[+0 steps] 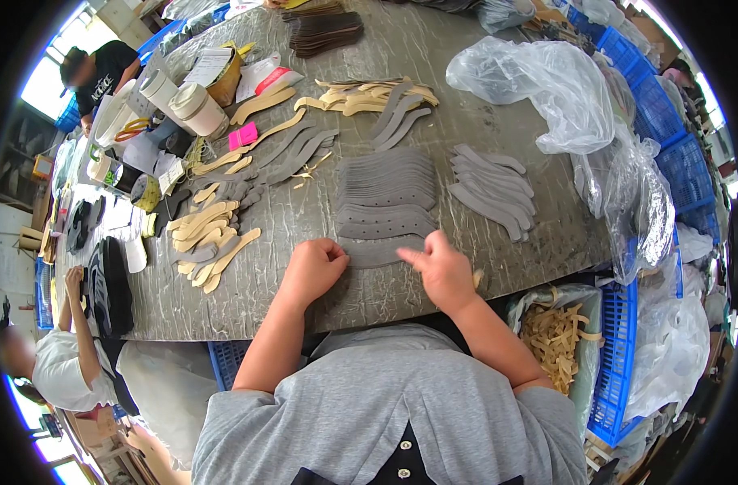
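Grey strips (386, 178) overlapped in a row

The nearest strip (374, 253) lies by the near edge of the counter (385, 299), left hand (315, 269) curled at one end, right hand (447, 275) extending a digit over the other; whether either grip holds it, I cannot tell. Most of the row looks laid; a separate pile (494, 190) seems to remain. The counter is dark, streaked; blue crates (684, 174) line its right side.

A bright window (44, 79) glows at ten o'clock, a pale wall (13, 202) stands at nine, tan floor (157, 449) shows toward seven, and a streaked grey table (559, 252) stretches toward twelve.
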Demonstrator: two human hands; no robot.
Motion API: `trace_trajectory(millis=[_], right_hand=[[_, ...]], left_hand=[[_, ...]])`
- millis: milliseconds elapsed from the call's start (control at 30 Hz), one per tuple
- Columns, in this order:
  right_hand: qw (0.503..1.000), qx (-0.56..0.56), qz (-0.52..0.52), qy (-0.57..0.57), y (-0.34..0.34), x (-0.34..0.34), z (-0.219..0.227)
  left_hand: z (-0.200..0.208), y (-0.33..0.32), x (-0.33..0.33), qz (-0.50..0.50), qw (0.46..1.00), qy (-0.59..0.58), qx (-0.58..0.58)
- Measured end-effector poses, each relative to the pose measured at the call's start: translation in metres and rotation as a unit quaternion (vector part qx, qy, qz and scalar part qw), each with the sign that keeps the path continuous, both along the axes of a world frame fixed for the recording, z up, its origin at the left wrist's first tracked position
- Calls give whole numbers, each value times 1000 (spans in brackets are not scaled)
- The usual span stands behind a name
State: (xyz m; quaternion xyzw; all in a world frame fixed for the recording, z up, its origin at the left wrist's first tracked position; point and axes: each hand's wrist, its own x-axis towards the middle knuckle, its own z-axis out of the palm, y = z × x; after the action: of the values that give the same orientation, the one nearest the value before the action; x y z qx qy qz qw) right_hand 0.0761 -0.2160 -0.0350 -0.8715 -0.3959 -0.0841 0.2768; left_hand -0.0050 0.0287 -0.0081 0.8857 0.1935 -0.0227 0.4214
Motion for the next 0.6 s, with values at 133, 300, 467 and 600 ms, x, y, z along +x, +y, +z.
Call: trace_trajectory(millis=[133, 300, 467, 600], right_hand=[[995, -77, 61, -17, 1, 1, 0], [980, -148, 122, -48, 9, 0, 19], [980, -148, 129, -41, 16, -1, 16], [997, -17, 81, -7, 14, -7, 13]], left_hand=[[-1, -1, -1, 0, 1000, -3, 1], [4, -2, 2, -9, 1000, 2, 22], [3, -4, 2, -35, 997, -13, 66], [-1, -9, -6, -58, 979, -134, 140]])
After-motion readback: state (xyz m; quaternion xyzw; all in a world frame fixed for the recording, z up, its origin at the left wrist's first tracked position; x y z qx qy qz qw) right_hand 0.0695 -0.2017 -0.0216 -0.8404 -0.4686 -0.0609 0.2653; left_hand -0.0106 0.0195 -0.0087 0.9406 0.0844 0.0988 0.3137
